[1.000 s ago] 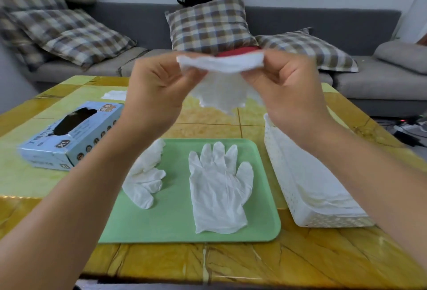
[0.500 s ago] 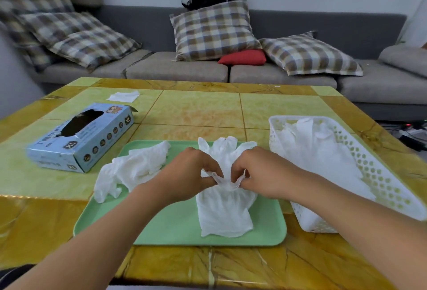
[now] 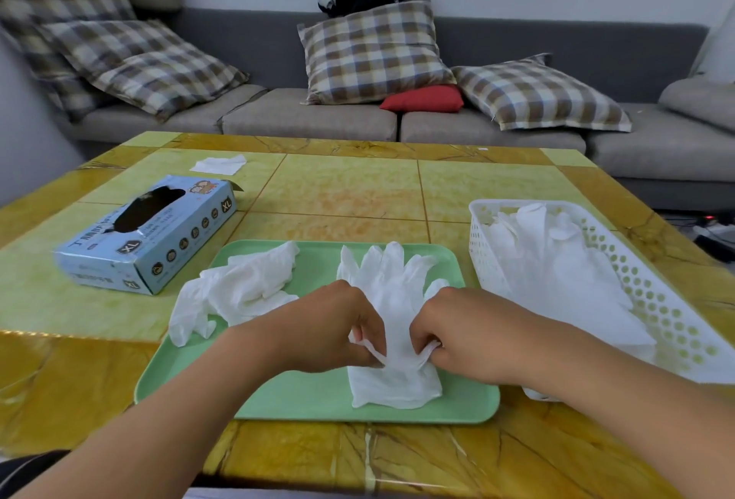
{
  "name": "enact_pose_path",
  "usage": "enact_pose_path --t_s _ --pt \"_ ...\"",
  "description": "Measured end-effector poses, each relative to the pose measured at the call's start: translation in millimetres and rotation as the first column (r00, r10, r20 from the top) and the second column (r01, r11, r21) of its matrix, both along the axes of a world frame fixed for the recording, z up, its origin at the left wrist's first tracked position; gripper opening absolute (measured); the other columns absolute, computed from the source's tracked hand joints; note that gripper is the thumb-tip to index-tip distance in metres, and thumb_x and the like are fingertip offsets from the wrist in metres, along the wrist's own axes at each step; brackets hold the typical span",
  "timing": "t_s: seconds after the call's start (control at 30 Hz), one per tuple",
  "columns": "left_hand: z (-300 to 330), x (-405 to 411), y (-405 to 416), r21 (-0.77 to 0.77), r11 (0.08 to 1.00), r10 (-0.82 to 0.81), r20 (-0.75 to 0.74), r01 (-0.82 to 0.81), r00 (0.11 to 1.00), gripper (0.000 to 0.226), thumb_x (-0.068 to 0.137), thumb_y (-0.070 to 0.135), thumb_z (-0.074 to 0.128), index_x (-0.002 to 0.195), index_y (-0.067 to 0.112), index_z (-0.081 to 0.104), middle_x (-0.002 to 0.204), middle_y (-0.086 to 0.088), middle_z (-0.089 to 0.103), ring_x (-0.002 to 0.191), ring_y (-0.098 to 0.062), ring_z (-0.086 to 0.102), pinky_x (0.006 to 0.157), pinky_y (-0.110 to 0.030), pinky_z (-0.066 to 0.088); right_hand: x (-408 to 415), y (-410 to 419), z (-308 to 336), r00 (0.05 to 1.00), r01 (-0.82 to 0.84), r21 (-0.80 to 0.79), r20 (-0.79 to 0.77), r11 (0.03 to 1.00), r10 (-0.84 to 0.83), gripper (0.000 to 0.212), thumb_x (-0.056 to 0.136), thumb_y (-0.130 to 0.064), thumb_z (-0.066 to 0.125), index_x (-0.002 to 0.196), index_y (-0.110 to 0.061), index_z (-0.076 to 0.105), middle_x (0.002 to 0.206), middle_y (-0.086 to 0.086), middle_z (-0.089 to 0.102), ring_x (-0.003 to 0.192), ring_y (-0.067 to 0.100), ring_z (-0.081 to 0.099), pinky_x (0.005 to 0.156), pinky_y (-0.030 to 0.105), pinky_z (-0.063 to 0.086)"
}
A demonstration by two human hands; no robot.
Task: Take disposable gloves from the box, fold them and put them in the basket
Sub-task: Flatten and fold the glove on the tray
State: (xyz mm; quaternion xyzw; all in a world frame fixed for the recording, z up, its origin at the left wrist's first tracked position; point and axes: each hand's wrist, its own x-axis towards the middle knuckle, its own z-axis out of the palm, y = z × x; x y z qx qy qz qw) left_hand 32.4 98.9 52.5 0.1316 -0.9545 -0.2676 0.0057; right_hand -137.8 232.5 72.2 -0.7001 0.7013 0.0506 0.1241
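white glove point(image 3: 391, 291) flat on green tray point(image 3: 302, 399), fingers pointing away; left hand point(image 3: 334, 329) and right hand point(image 3: 457, 329) both pinching its middle; crumpled gloves point(image 3: 238, 291) at tray's left edge; basket point(image 3: 668, 311) with gloves right of tray; blue box point(image 3: 151, 236) left on table point(image 3: 342, 196)

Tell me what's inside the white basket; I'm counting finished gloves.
The white basket holds a pile of white gloves. They overlap, so their number and whatever lies beneath them cannot be seen.

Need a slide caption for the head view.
Both hands, left and right, pinch a flat white disposable glove on the green tray.
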Motion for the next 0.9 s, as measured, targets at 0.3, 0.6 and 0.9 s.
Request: enact_pose_path --t_s 0.3,0.6,0.9 --pt "-2.7 2.4 9.3 -0.049 0.997 -0.059 0.134 0.067 0.989 0.015 0.084 0.031 0.079 0.097 0.025 0.078 0.093 0.01 0.074 0.087 -0.004 0.061 0.07 -0.002 0.04 16.7 8.5 -1.7 0.996 -0.069 0.04 -0.052 0.997 0.071 0.02 0.082 -0.012 0.056 0.093 -0.019 0.072 0.086 0.003 0.065 0.075 0.026 0.062 0.065 0.037 0.054" --pt "-1.5 1.4 9.9 -0.024 0.992 -0.114 0.185 0.12 0.976 0.031 0.078 0.049 0.082 0.092 0.023 0.074 0.086 0.012 0.068 0.081 -0.001 0.061 0.072 -0.014 0.051 -1.8 11.6 7.9 0.997 -0.063 0.19 0.048 0.98 0.055 0.038 0.085 -0.03 0.071 0.122 -0.034 0.063 0.117 -0.011 0.056 0.109 0.01 0.054 0.09 0.035 0.052" --pt "-7.1 -0.1 7.7 -0.04 0.997 -0.053 0.193 0.061 0.98 0.016 0.085 0.021 0.069 0.1 0.019 0.072 0.094 0.01 0.068 0.081 -0.002 0.057 0.069 -0.007 0.04 9.3 8.0 -6.7 0.968 -0.191 0.083 -0.149 0.978 0.201 0.024 0.085 -0.03 0.065 0.109 -0.029 0.064 0.098 -0.004 0.058 0.082 0.022 0.06 0.061 0.035 0.048"
